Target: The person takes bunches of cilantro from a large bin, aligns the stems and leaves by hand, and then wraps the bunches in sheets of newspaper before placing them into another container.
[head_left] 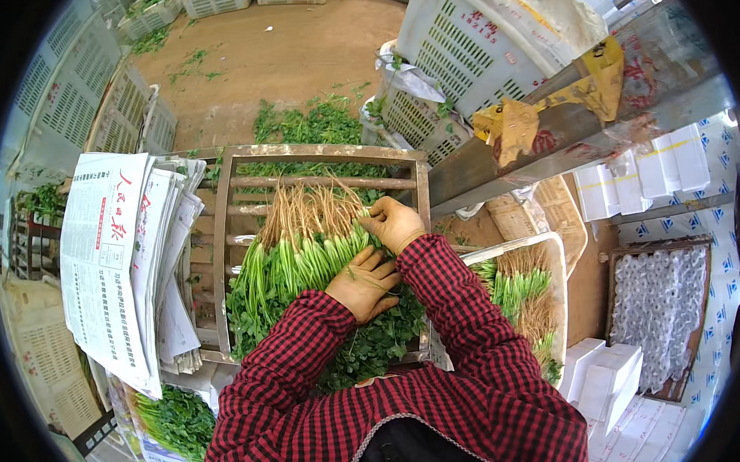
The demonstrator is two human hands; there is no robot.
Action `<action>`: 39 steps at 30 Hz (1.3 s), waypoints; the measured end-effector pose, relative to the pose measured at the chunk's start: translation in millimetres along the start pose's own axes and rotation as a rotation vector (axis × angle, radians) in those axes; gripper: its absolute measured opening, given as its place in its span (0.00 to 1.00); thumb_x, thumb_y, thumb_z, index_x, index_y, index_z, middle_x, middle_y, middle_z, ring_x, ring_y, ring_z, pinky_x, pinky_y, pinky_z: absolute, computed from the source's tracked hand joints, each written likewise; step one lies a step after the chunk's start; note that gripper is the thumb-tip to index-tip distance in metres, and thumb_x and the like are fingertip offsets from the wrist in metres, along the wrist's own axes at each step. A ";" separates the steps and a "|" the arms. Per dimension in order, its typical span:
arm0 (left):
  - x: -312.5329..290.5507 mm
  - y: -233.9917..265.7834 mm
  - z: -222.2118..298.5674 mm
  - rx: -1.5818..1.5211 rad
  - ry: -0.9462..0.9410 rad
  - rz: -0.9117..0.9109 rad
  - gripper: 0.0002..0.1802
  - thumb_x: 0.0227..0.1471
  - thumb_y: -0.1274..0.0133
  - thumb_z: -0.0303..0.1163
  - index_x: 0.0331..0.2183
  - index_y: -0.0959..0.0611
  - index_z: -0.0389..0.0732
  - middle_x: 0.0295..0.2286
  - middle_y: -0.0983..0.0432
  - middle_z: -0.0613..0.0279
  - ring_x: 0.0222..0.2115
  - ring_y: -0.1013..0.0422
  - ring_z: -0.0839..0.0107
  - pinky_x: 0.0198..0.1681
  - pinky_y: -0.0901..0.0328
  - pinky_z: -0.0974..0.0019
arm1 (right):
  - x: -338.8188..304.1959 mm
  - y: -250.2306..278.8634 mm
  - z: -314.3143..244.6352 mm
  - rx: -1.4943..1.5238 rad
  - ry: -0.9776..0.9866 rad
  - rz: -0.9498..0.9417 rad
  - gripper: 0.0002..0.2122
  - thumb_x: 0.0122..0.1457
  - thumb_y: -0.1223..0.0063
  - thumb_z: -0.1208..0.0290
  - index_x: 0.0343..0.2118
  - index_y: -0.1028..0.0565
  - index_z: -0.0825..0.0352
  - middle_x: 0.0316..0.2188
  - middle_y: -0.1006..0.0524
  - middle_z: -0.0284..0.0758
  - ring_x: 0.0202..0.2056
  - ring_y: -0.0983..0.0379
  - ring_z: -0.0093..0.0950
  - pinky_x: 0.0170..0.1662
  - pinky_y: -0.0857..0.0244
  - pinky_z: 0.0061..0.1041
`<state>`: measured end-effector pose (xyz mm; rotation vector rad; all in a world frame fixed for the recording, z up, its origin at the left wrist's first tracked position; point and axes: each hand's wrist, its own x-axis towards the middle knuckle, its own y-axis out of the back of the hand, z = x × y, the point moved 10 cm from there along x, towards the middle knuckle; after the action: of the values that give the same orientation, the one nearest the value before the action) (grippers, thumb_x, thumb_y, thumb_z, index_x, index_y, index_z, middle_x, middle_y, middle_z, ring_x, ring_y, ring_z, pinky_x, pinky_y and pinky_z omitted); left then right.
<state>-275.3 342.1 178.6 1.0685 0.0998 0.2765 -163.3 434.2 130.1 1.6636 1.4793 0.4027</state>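
Note:
A thick row of leafy greens (302,258) with pale green stems and long brown roots lies on a slatted metal rack (326,153). Their roots point away from me, and the dark leaves spread toward my body. My left hand (364,285) rests at the right side of the stems, fingers stretched out and apart, palm partly turned up. Just beyond it, my right hand (393,225) bends its fingers in a pinch at the right edge of the bunch, near where roots meet stems. Its fingertips close on the greens there.
A stack of newspapers (110,264) lies on the rack's left. At right stands a white crate (562,306) with more rooted greens, below a slanting metal beam (577,101). Plastic crates (461,48) and loose greens (309,123) lie beyond. White foam boxes (607,381) sit lower right.

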 end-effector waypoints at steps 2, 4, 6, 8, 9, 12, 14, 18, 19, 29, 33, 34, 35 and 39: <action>-2.8 -0.3 -1.3 0.025 0.057 -0.019 0.30 0.62 0.49 0.51 0.57 0.25 0.40 0.55 0.28 0.52 0.63 0.41 0.52 0.71 0.53 0.48 | -1.4 -7.1 15.9 0.154 -0.050 -0.025 0.21 0.57 0.31 0.56 0.45 0.22 0.66 0.34 0.18 0.40 0.37 0.20 0.34 0.43 0.26 0.34; -10.2 2.6 -2.8 0.103 0.151 -0.018 0.32 0.62 0.50 0.51 0.59 0.27 0.40 0.57 0.29 0.51 0.64 0.41 0.52 0.71 0.54 0.48 | -5.7 -9.2 18.1 0.250 -0.052 -0.044 0.21 0.59 0.34 0.57 0.49 0.23 0.66 0.37 0.18 0.40 0.40 0.21 0.35 0.45 0.26 0.34; -16.7 15.0 -7.2 0.079 0.231 0.019 0.33 0.61 0.48 0.50 0.59 0.28 0.38 0.54 0.28 0.51 0.61 0.38 0.52 0.70 0.52 0.48 | -17.9 -0.9 8.3 0.161 -0.069 -0.022 0.25 0.55 0.30 0.56 0.51 0.23 0.66 0.43 0.19 0.40 0.44 0.22 0.36 0.49 0.27 0.35; -27.8 24.9 -12.2 0.054 0.320 0.046 0.34 0.60 0.45 0.49 0.58 0.29 0.36 0.52 0.27 0.50 0.59 0.35 0.53 0.69 0.50 0.49 | -24.0 4.7 -4.3 0.026 -0.080 0.025 0.27 0.54 0.30 0.54 0.51 0.23 0.66 0.45 0.19 0.41 0.46 0.22 0.40 0.51 0.27 0.37; -34.9 23.0 -15.7 0.071 0.339 0.117 0.32 0.58 0.43 0.47 0.56 0.28 0.35 0.49 0.27 0.51 0.57 0.34 0.54 0.68 0.48 0.49 | -27.8 12.2 -21.2 -0.056 -0.055 0.042 0.27 0.53 0.29 0.53 0.51 0.23 0.65 0.45 0.19 0.41 0.46 0.22 0.40 0.50 0.27 0.38; -29.0 22.0 -17.2 0.023 0.393 -0.002 0.30 0.59 0.44 0.47 0.54 0.27 0.35 0.48 0.26 0.50 0.55 0.32 0.54 0.66 0.47 0.49 | -23.4 15.1 -31.5 -0.224 -0.044 0.073 0.29 0.51 0.29 0.49 0.51 0.23 0.63 0.44 0.19 0.40 0.46 0.22 0.41 0.50 0.27 0.39; -25.9 21.4 -16.2 0.037 0.396 -0.022 0.28 0.59 0.46 0.46 0.52 0.26 0.35 0.47 0.26 0.49 0.53 0.32 0.54 0.64 0.45 0.50 | -20.2 10.6 -29.1 -0.294 -0.016 0.114 0.29 0.51 0.30 0.48 0.51 0.23 0.62 0.41 0.18 0.39 0.44 0.21 0.41 0.49 0.27 0.39; -26.6 21.5 -16.9 0.018 0.373 0.017 0.27 0.61 0.47 0.45 0.53 0.26 0.35 0.47 0.25 0.48 0.54 0.32 0.51 0.64 0.44 0.49 | -11.2 -0.1 -9.2 -0.200 -0.140 -0.024 0.24 0.58 0.36 0.50 0.48 0.24 0.65 0.47 0.20 0.41 0.45 0.21 0.40 0.48 0.26 0.39; -27.9 24.5 -16.9 0.006 0.366 0.044 0.27 0.61 0.47 0.45 0.53 0.26 0.35 0.48 0.25 0.48 0.54 0.32 0.51 0.64 0.44 0.49 | -11.0 2.1 -13.6 -0.202 -0.105 0.011 0.19 0.60 0.38 0.53 0.44 0.22 0.64 0.44 0.19 0.41 0.43 0.21 0.41 0.47 0.27 0.39; -25.4 85.8 -28.9 -0.252 0.157 0.301 0.22 0.49 0.43 0.21 0.49 0.20 0.37 0.46 0.21 0.47 0.46 0.25 0.51 0.51 0.30 0.49 | -4.4 -5.3 38.0 0.083 -0.022 0.160 0.09 0.66 0.45 0.63 0.41 0.23 0.63 0.31 0.20 0.45 0.34 0.22 0.46 0.38 0.28 0.42; 0.4 87.1 -87.1 0.059 0.278 0.374 0.27 0.50 0.46 0.20 0.54 0.22 0.42 0.52 0.24 0.52 0.56 0.30 0.50 0.64 0.39 0.48 | -7.4 -11.6 41.4 0.066 0.001 0.195 0.09 0.68 0.47 0.63 0.44 0.24 0.62 0.33 0.20 0.46 0.33 0.22 0.45 0.37 0.29 0.42; 8.2 77.5 -105.8 0.094 0.363 0.295 0.28 0.51 0.46 0.21 0.56 0.23 0.43 0.55 0.26 0.53 0.59 0.32 0.50 0.66 0.42 0.47 | -8.7 -12.2 37.4 0.066 0.000 0.180 0.11 0.68 0.47 0.61 0.45 0.24 0.62 0.33 0.20 0.46 0.34 0.21 0.45 0.38 0.28 0.41; 9.8 67.6 -119.4 0.057 0.431 0.235 0.29 0.53 0.45 0.24 0.58 0.25 0.45 0.58 0.29 0.54 0.60 0.34 0.51 0.67 0.43 0.47 | -9.9 -13.4 32.9 0.065 -0.002 0.165 0.12 0.68 0.47 0.60 0.46 0.24 0.62 0.34 0.19 0.45 0.34 0.21 0.45 0.39 0.28 0.40; 23.8 47.2 -130.8 0.007 0.472 0.114 0.28 0.55 0.43 0.29 0.58 0.23 0.49 0.59 0.29 0.54 0.60 0.34 0.49 0.67 0.44 0.46 | -15.9 -8.7 7.5 0.045 0.006 0.090 0.18 0.66 0.45 0.53 0.50 0.23 0.60 0.37 0.18 0.42 0.40 0.20 0.41 0.45 0.27 0.35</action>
<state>-288.7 481.1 158.2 1.0010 0.4634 0.6286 -167.6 416.1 123.7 1.7702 1.4311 0.4272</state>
